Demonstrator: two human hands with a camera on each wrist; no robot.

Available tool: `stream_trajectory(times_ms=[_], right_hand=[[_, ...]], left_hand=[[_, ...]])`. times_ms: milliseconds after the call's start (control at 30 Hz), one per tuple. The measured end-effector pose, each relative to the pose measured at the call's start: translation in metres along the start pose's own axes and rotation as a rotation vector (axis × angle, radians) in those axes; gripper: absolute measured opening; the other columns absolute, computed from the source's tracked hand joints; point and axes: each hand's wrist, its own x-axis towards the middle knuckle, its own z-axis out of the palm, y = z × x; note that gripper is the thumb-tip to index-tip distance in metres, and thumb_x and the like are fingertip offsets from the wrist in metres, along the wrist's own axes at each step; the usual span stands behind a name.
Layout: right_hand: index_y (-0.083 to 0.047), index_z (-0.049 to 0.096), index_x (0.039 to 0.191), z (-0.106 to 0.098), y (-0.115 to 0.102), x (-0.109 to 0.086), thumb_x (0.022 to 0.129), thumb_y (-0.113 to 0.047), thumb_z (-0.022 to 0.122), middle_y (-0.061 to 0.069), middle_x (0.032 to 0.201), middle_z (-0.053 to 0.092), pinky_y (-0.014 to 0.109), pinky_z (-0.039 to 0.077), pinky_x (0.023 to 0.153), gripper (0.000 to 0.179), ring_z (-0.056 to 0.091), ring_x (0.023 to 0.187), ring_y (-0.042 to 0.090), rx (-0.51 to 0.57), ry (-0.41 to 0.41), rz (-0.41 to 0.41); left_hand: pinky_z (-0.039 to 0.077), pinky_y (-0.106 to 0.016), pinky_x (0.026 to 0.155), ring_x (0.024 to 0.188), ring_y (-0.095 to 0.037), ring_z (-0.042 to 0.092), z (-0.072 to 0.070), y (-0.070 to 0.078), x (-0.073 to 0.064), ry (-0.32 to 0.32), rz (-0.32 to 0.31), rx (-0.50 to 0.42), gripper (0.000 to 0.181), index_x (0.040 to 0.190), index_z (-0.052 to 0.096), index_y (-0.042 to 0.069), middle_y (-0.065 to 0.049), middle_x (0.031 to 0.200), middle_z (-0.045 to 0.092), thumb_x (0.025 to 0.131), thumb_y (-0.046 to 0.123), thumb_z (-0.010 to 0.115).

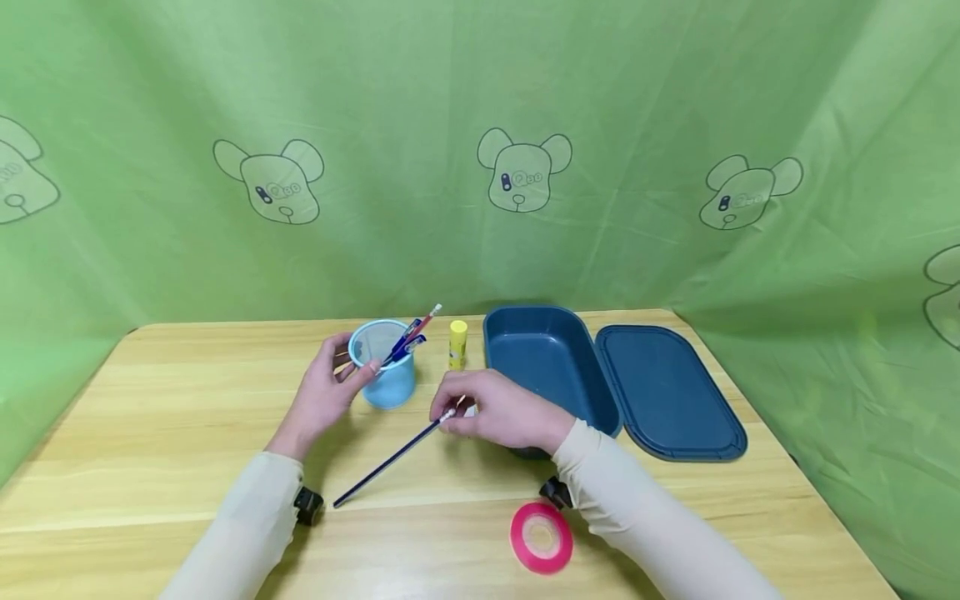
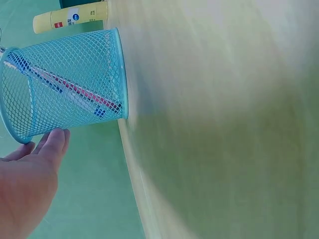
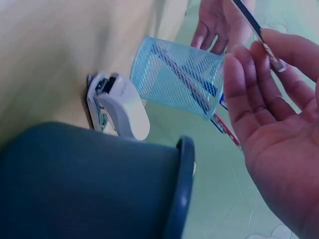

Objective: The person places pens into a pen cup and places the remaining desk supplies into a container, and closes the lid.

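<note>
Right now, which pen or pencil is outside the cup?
The dark pencil, pinched in the right hand; the red one and blue ones lean inside the mesh cup.

The left forearm (image 1: 238,527) and right forearm (image 1: 654,515) (both sleeved in cream) are stretched forward. The left hand (image 1: 322,393) is curved, its thumb held apart from the fingers; the right hand (image 1: 501,408) is bent into a pinch.

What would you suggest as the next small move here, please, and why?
Probably lift the dark pencil above the blue mesh cup: the right grip pinches its white-tipped end outside the cup, the left grip holds the cup near its rim, and other writing tools already stand inside.
</note>
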Motion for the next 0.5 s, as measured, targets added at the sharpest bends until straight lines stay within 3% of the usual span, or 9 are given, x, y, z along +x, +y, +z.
stream_trajectory(times_ms=[267, 500], right_hand=[[-0.01, 0.071, 0.099, -0.0097, 0.0046, -0.0031, 0.09, -0.012, 0.072, -0.005, 0.097, 0.066, 0.034, 0.053, 0.077, 0.009, 0.059, 0.09, 0.019, 0.153, 0.141, 0.011], [-0.005, 0.069, 0.097, -0.0113, 0.0057, -0.0019, 0.091, -0.005, 0.07, 0.006, 0.099, 0.066, 0.033, 0.057, 0.081, 0.007, 0.063, 0.091, 0.025, 0.368, 0.268, 0.017]], left_hand=[[0.033, -0.041, 0.112, 0.134, -0.039, 0.038, -0.0002, -0.0015, 0.0001, -0.001, -0.003, -0.01, 0.073, 0.146, 0.03, -0.007, -0.027, 0.142, 0.04, 0.093, 0.023, 0.07], [0.033, -0.041, 0.112, 0.134, -0.04, 0.038, -0.0001, -0.0023, 0.0005, -0.006, 0.003, -0.026, 0.073, 0.146, 0.029, -0.007, -0.027, 0.142, 0.04, 0.093, 0.023, 0.07]])
